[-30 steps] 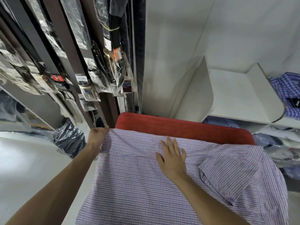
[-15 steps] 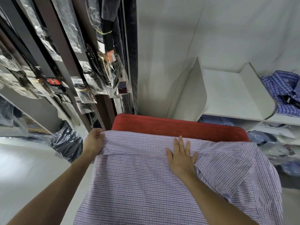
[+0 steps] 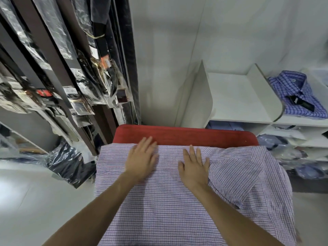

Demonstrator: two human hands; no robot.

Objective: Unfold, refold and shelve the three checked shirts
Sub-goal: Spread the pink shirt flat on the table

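Both hands lie flat on a checked shirt (image 3: pixel 168 210): left hand (image 3: pixel 141 159), right hand (image 3: pixel 194 167). The shirt covers a red tabletop (image 3: pixel 186 134).

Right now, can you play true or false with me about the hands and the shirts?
1. Both hands lie flat on the checked shirt. True: left hand, right hand.
2. The shirt lies on a green cushion. False: the red cushion.
3. A folded blue checked shirt sits on the white shelf. True.
4. The left hand holds a hanger. False: it holds nothing.
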